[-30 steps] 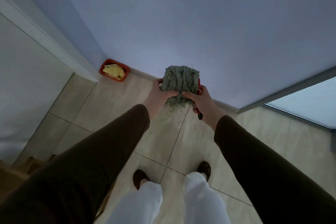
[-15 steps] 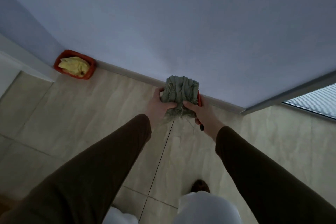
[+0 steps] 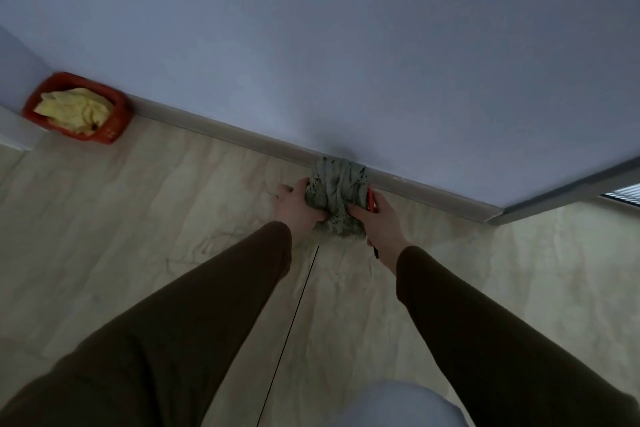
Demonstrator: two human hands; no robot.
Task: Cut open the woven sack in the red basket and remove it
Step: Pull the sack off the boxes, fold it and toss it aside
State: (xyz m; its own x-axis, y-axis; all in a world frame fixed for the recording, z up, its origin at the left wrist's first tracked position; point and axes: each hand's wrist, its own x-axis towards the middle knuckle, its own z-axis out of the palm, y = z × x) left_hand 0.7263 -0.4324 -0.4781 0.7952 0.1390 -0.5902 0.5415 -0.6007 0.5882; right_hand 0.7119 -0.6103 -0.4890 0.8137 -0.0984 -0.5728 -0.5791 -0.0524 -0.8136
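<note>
Both hands grip a crumpled grey-green woven sack (image 3: 337, 199), bunched into a wad, frayed threads hanging off its lower edge. Left hand (image 3: 298, 205) has its fingers curled round the sack's left side, thumb tucked under. Right hand (image 3: 377, 218) pinches the right side with the thumb on the front, and also holds a red-handled cutting tool (image 3: 371, 204) against the sack; a dark tip pokes out below the wrist, tool type unclear. The sack is held low, close to the skirting board (image 3: 221, 130) where the pale wall meets the beige tiled floor (image 3: 145, 218). Red basket (image 3: 114, 130) sits well apart, far left by the wall, with yellow crumpled material (image 3: 74, 107) inside. Dark sleeves on both arms.
</note>
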